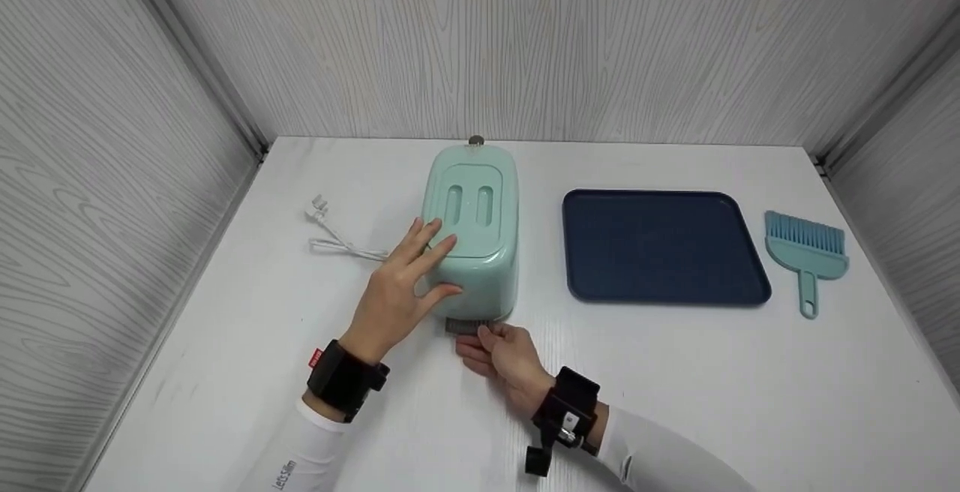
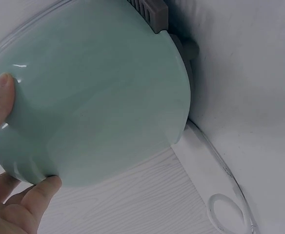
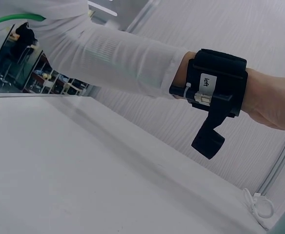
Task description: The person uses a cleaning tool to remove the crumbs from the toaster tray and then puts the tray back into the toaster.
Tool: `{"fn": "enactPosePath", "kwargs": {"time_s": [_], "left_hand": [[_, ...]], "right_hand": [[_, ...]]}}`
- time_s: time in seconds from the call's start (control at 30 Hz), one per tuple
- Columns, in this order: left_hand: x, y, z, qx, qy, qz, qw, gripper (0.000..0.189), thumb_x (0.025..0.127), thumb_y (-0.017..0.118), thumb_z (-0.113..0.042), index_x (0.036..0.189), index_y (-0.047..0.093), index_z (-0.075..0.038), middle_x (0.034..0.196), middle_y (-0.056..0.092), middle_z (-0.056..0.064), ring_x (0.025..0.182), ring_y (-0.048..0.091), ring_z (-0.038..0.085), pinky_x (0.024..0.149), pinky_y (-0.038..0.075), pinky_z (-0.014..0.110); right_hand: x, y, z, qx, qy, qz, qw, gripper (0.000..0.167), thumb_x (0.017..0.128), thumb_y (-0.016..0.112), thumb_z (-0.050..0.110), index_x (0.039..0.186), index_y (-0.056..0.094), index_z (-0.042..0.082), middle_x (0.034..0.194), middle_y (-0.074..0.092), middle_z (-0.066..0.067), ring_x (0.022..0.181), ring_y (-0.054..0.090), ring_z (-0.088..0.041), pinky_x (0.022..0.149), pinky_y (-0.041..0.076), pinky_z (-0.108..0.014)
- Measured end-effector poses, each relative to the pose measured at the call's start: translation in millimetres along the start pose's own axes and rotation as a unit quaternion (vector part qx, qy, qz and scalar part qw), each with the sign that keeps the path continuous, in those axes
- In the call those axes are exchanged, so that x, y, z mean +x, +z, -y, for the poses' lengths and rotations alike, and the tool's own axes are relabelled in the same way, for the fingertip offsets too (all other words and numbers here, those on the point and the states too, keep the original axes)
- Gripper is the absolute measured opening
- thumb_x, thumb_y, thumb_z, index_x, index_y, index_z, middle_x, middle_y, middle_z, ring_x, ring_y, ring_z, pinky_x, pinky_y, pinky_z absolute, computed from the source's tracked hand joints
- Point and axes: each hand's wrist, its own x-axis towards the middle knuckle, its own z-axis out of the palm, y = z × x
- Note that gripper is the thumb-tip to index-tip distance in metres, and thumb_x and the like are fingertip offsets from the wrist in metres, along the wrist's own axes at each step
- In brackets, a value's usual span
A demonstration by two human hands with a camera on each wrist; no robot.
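Observation:
A mint-green toaster [image 1: 487, 282] stands on the white table, a lid with two long recesses on its top. My left hand [image 1: 394, 293] grips its near left corner, fingers over the top edge and thumb on the near end; the left wrist view shows the same hold on the green body [image 2: 98, 92]. At the base of the near end a grey ribbed tab [image 1: 461, 325] sticks out. My right hand [image 1: 510, 361] pinches the tab's right end, thumb above and fingers below. The right wrist view leaves that hand out and shows my left forearm.
A white power cord with plug [image 1: 337, 244] lies left of the toaster. To the right are a navy tray [image 1: 667, 248] and, beyond it, a teal brush and dustpan [image 1: 806, 244]. Wood-grain walls [image 1: 525, 42] border the table at the back and sides.

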Motion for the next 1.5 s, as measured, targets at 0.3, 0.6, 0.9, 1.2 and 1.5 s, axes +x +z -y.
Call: {"fn": "enactPosePath", "kwargs": {"time_s": [0.3, 0.6, 0.9, 1.2, 1.5], "left_hand": [[-0.5, -0.7, -0.7, 0.002, -0.003, 0.003, 1.0000, 0.068, 0.083, 0.085, -0.030, 0.145, 0.061, -0.011, 0.156, 0.049, 0.015, 0.149, 0.038, 0.039, 0.116, 0.045, 0.049], [-1.7, -0.5, -0.8, 0.000, -0.003, 0.001, 1.0000, 0.069, 0.083, 0.085, -0.030, 0.145, 0.061, -0.010, 0.156, 0.049, 0.015, 0.149, 0.038, 0.040, 0.115, 0.046, 0.049], [-2.5, 0.6, 1.1, 0.000, -0.002, -0.002, 1.0000, 0.070, 0.083, 0.085, -0.030, 0.145, 0.061, -0.010, 0.156, 0.049, 0.016, 0.148, 0.039, 0.040, 0.114, 0.047, 0.048], [-1.7, -0.1, -1.0, 0.000, 0.001, -0.003, 1.0000, 0.070, 0.082, 0.086, -0.029, 0.144, 0.061, -0.010, 0.155, 0.050, 0.016, 0.148, 0.040, 0.040, 0.114, 0.047, 0.048], [-2.5, 0.4, -0.4, -0.005, -0.004, -0.006, 1.0000, 0.068, 0.082, 0.086, -0.029, 0.144, 0.062, -0.010, 0.155, 0.050, 0.016, 0.148, 0.039, 0.041, 0.114, 0.046, 0.050]], "right_hand": [[-10.6, -4, -6, -0.014, 0.015, 0.017, 0.9996, 0.026, 0.110, 0.047, 0.009, 0.125, 0.052, -0.012, 0.114, 0.074, -0.022, 0.106, 0.075, -0.024, 0.093, 0.062, -0.035], [-15.6, -7, -5, -0.002, 0.027, 0.009, 0.9996, 0.028, 0.109, 0.051, 0.009, 0.126, 0.054, -0.012, 0.112, 0.074, -0.020, 0.103, 0.075, -0.022, 0.093, 0.062, -0.035], [-16.5, -16, -1, -0.009, 0.040, 0.014, 0.9990, 0.038, 0.108, 0.053, 0.013, 0.135, 0.053, -0.013, 0.115, 0.073, -0.020, 0.103, 0.075, -0.021, 0.092, 0.062, -0.034], [-12.0, -28, 8, -0.052, 0.034, 0.023, 0.9978, 0.040, 0.108, 0.055, 0.015, 0.134, 0.054, -0.015, 0.113, 0.074, -0.019, 0.104, 0.075, -0.023, 0.092, 0.062, -0.035], [-3.5, -33, 14, -0.070, 0.024, 0.029, 0.9969, 0.035, 0.106, 0.058, 0.012, 0.130, 0.059, -0.013, 0.109, 0.074, -0.021, 0.097, 0.076, -0.022, 0.088, 0.064, -0.032]]}}
